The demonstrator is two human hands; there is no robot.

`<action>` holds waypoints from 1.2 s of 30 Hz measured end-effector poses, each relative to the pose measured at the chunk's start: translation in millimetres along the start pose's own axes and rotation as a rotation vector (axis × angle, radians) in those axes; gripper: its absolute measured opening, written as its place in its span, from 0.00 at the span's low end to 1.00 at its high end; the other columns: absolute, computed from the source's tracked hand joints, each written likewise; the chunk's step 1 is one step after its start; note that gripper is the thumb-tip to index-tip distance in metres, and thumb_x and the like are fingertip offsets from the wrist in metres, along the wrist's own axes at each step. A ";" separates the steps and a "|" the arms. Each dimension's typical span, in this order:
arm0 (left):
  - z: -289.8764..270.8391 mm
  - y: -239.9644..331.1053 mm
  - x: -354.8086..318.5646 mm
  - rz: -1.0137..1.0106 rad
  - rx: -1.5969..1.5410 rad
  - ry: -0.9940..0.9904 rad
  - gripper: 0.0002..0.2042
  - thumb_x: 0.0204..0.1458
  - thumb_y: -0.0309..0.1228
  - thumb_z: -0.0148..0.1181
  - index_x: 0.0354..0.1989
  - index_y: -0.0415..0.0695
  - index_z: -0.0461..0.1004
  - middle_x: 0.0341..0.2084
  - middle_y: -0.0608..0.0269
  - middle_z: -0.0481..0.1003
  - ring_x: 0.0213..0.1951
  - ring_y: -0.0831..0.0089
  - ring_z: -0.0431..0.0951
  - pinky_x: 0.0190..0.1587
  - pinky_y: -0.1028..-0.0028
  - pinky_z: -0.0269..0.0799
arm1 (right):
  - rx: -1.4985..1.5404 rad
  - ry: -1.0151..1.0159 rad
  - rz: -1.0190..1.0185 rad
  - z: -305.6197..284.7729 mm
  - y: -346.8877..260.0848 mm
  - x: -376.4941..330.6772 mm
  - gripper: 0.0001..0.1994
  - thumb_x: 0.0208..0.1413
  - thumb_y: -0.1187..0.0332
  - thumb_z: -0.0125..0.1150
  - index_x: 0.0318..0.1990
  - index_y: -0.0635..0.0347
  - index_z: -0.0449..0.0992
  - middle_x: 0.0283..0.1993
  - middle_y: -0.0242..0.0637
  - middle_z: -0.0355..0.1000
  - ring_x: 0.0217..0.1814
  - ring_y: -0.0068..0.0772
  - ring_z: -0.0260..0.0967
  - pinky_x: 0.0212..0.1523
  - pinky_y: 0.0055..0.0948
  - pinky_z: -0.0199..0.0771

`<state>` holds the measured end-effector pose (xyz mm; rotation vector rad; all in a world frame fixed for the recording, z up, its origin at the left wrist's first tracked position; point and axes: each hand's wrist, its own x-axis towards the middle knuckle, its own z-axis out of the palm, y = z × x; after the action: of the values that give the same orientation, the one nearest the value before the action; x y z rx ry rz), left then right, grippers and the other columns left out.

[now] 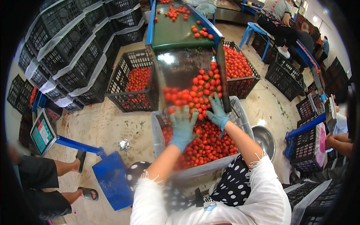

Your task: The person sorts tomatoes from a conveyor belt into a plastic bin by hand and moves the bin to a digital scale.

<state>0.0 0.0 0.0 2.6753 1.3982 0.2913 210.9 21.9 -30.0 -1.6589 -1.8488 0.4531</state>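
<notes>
We see tomatoes (206,85) at the chute's (180,69) lower end, left hand (183,126) and right hand (218,112) over them, fingers loosely spread, no grip visible, so a hasty sweep could spill some past the crate (157,140).

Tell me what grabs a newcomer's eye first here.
Likely the bright red tomatoes massed on the dark chute at center, with the gloved left hand and right hand at their lower edge. Next, the pale bin below, filled with more. Stacked black crates tower at upper left, and a blue scale sits lower left.
</notes>
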 end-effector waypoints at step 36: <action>13.3 -1.0 -9.2 0.064 -0.009 0.093 0.51 0.31 0.56 0.65 0.66 0.59 0.44 0.65 0.42 0.34 0.64 0.36 0.31 0.57 0.34 0.30 | 0.068 0.486 -0.088 3.8 -8.1 -0.6 0.25 0.44 0.75 0.51 0.55 0.64 0.64 0.61 0.51 0.57 0.63 0.50 0.52 0.64 0.38 0.48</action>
<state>-3.0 -7.1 -14.2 2.7356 1.3333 0.4319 202.2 20.6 -28.0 -1.4745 -1.5166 0.0620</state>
